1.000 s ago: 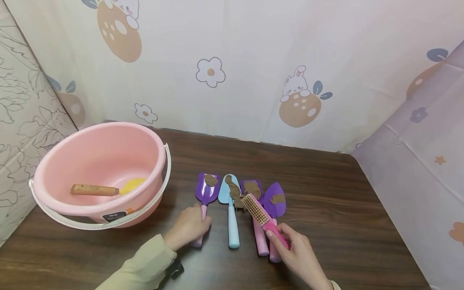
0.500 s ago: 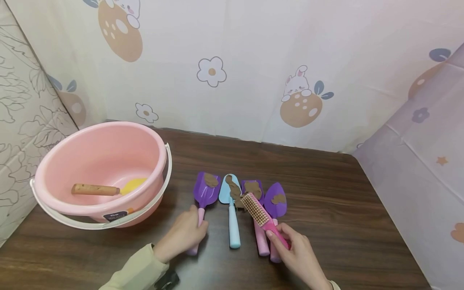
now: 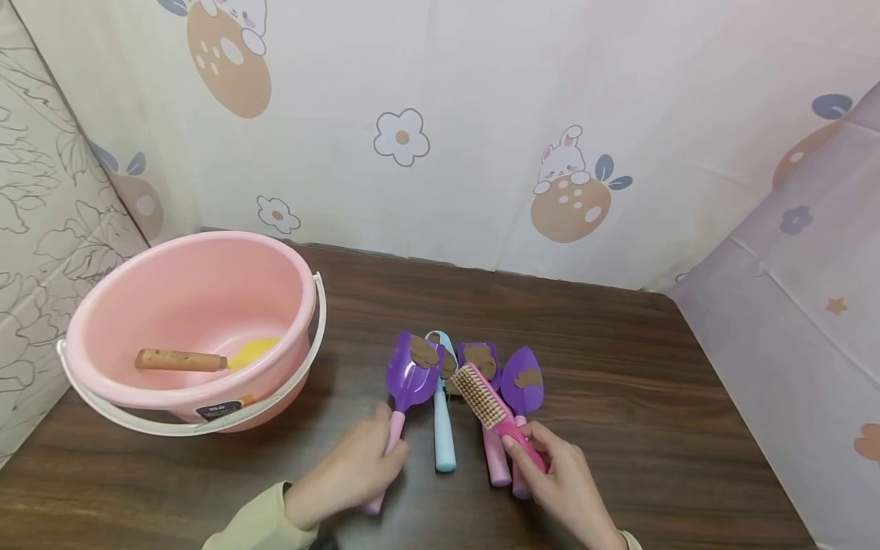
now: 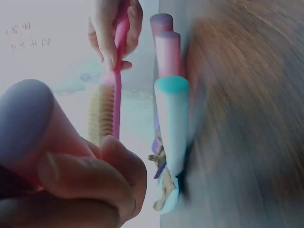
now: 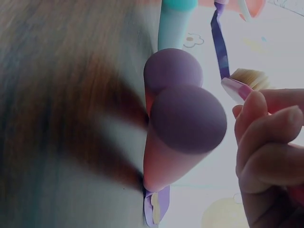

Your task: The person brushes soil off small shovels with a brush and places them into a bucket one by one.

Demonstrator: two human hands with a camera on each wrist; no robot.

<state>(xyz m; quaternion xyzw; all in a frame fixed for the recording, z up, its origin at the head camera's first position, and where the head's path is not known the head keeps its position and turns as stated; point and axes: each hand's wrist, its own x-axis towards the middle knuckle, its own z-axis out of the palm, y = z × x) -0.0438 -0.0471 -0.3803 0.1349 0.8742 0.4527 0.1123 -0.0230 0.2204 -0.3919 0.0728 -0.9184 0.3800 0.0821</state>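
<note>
My left hand grips the pink handle of a purple square-bladed toy shovel, which is lifted off the table. A flat brown clay-like patch sticks to its blade, which overlaps a light blue trowel in the head view. In my right hand is a pink brush, bristles turned up and leftward, apart from the lifted shovel. Beneath the brush lies another purple square shovel; beside it is a pointed purple trowel. Brown patches cover parts of these blades too.
At the left stands a pink bucket with a white handle. Inside it lies a yellow-headed tool with a wooden handle. The dark wooden table meets a printed curtain at the back.
My left hand first draws the purple shovel slightly left and nearer, then raises it and swings it right, over the blue trowel. The brush in my right hand shifts slightly left.
</note>
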